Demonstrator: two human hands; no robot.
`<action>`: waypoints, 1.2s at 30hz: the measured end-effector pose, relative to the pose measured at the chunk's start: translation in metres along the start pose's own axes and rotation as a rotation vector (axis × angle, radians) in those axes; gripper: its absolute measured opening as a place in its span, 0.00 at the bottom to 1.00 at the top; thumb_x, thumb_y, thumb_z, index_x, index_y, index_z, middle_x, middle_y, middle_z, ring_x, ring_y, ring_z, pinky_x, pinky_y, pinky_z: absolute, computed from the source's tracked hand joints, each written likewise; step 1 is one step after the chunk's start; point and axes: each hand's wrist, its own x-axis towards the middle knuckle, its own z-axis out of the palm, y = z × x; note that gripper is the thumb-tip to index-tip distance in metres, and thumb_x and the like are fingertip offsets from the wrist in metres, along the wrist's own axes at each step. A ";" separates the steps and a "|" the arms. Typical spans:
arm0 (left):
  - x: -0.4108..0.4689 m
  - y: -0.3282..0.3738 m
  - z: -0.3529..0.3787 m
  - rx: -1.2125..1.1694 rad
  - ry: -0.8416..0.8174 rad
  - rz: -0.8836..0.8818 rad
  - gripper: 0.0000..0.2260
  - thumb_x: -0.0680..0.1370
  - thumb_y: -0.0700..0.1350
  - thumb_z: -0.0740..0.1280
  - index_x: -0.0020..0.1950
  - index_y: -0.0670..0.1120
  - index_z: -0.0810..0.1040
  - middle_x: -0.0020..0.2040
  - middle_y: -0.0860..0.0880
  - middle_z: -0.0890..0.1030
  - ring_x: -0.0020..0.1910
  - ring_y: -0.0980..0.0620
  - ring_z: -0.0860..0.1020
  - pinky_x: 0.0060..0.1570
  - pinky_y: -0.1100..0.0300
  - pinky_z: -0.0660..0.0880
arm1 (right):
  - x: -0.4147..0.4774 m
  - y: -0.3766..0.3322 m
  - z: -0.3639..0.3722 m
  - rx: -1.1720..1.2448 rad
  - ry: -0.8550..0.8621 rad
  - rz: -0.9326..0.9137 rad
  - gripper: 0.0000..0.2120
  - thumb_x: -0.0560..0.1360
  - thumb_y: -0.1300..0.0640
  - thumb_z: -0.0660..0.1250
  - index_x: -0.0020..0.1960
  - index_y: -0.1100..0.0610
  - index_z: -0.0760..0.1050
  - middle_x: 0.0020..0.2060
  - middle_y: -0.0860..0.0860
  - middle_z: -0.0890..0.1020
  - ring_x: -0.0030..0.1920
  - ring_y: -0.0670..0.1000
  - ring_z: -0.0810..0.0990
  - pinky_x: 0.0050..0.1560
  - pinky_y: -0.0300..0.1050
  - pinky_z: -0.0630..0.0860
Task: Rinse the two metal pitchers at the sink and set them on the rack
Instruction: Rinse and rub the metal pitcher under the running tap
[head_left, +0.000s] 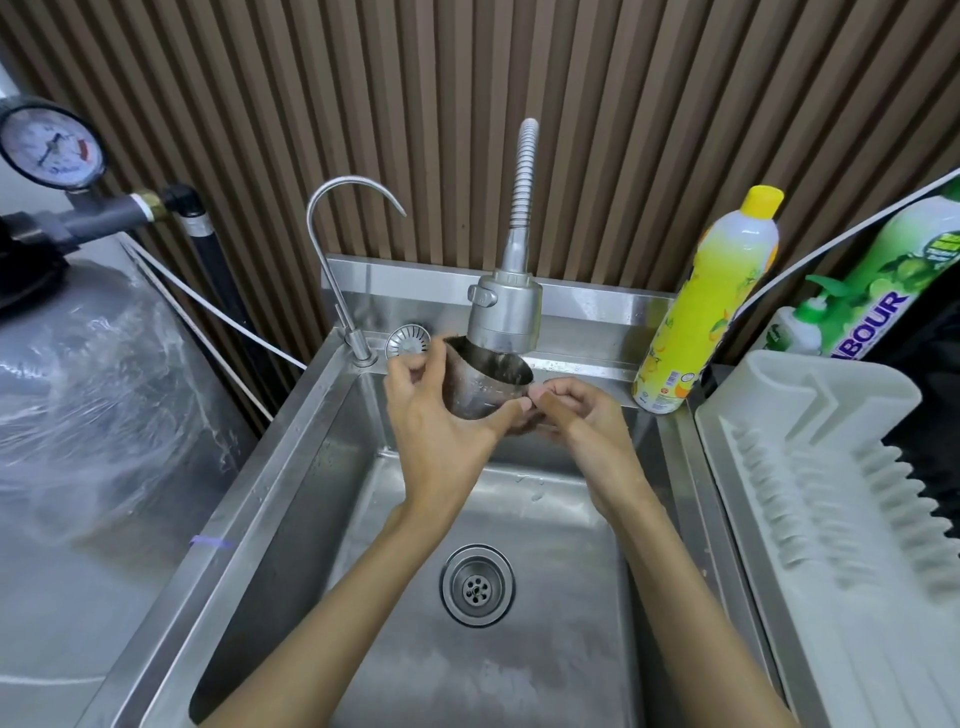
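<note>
Left hand (436, 421) grips the small dull-steel pitcher (483, 387), tilted close under the grey hose-necked spray head (504, 312), over the stainless sink basin (322, 467). Right hand (576, 410) pinches what is probably its handle. Suggest: keep mouth under nozzle, swirl. Rightward: yellow detergent bottle (696, 322) crowds the path; white plastic rack (810, 467) open.

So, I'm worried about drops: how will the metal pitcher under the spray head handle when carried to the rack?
The metal pitcher looks like thin steel: probably stiff and light. Its smooth wall, under the spray head, is likely slippery if wet. The left hand and right hand both grip it, which seems wise.
</note>
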 end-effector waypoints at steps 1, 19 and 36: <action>-0.001 0.000 0.000 0.010 -0.007 -0.018 0.44 0.56 0.63 0.75 0.67 0.41 0.72 0.49 0.50 0.66 0.52 0.51 0.71 0.58 0.64 0.70 | -0.002 -0.002 -0.002 -0.013 0.022 0.007 0.06 0.75 0.61 0.67 0.40 0.60 0.77 0.31 0.50 0.84 0.33 0.47 0.83 0.40 0.39 0.80; 0.006 -0.001 0.019 -0.319 -0.132 -0.095 0.36 0.62 0.40 0.80 0.65 0.48 0.69 0.61 0.51 0.71 0.59 0.67 0.72 0.59 0.75 0.66 | -0.003 -0.023 -0.016 -0.206 0.027 -0.120 0.08 0.75 0.65 0.66 0.40 0.55 0.74 0.47 0.49 0.83 0.44 0.39 0.80 0.47 0.28 0.73; -0.005 -0.001 0.007 -0.097 -0.259 -0.250 0.18 0.64 0.59 0.75 0.48 0.51 0.80 0.45 0.51 0.78 0.41 0.65 0.76 0.39 0.84 0.65 | -0.007 -0.028 -0.013 -0.502 0.260 -0.107 0.09 0.71 0.52 0.71 0.37 0.56 0.78 0.36 0.55 0.85 0.38 0.54 0.84 0.40 0.56 0.82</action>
